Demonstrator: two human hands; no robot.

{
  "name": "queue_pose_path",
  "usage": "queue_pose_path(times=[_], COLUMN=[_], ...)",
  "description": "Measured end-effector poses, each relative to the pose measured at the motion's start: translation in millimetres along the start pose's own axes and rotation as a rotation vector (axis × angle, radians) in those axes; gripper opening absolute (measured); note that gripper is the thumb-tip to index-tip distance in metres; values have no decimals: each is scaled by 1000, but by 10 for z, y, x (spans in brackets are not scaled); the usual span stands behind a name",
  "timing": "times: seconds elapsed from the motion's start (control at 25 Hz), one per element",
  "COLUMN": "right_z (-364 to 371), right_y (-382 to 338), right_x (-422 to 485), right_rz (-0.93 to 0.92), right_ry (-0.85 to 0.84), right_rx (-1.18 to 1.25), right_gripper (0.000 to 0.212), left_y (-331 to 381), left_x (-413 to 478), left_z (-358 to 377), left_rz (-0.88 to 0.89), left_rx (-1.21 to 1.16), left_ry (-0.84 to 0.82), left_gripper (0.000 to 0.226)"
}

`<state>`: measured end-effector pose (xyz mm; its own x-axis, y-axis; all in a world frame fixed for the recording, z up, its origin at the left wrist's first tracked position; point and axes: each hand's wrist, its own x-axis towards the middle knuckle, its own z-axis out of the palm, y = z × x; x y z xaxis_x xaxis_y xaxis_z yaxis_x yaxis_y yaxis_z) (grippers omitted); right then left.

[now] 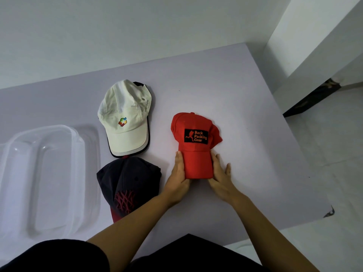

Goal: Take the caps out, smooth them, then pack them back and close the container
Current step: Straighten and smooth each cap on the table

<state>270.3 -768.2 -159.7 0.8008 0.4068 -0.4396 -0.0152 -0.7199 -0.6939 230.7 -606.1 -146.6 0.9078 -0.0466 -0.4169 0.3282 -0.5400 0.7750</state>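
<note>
Red cap (pixel 195 152) sits on the bench (pixel 245 99), right of centre, crown away from the person, brim toward them. A black patch on the front reads "Back Packing Gear".

Left grip (pixel 179 171): wide, fingers straight and laid along the brim's left edge, palm at the brim's near left corner. Right grip (pixel 219 173): wide, fingers spread, thumb side against the brim's right edge, outer fingers resting on the bench. Both touch the brim from the sides. Neither curls round it as far as the view shows.

White cap (pixel 125 118) lies left of the red one and well apart from it, brim toward the person, with a multicolour logo on the front. It is stacked on a dark cap (pixel 150 107), of which only the black edge shows along the right side and under the brim.

Navy cap (pixel 129 177) lies just nearer than that stack, almost touching the white brim. It has a red web pattern and a dark red brim, partly hidden behind the left forearm.

Clear plastic container (pixel 45 173) is on the bench's far left, beside the navy cap, no caps inside. Two clear outlines overlap there; cannot tell tub from lid.

White tiled floor (pixel 334 154) is right of the bench.
</note>
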Motion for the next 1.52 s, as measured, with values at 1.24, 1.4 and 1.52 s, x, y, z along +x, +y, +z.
queue_pose_path(times=[1.24,1.4,1.52], right_z=[-304,-447,-449], right_y=[-319,-316,-274], right_x=[333,469,479], right_rz=[23,108,122], right_ry=[357,475,568], right_rx=[806,871,856], right_gripper=[47,45,47], left_y=[1248,1295,1283], left_x=[1202,1121,1140], left_z=[-737,-675,-682], left_rz=[217,431,475], left_rx=[311,330,387], left_ry=[-344,-376,-316], left_gripper=[25,23,23])
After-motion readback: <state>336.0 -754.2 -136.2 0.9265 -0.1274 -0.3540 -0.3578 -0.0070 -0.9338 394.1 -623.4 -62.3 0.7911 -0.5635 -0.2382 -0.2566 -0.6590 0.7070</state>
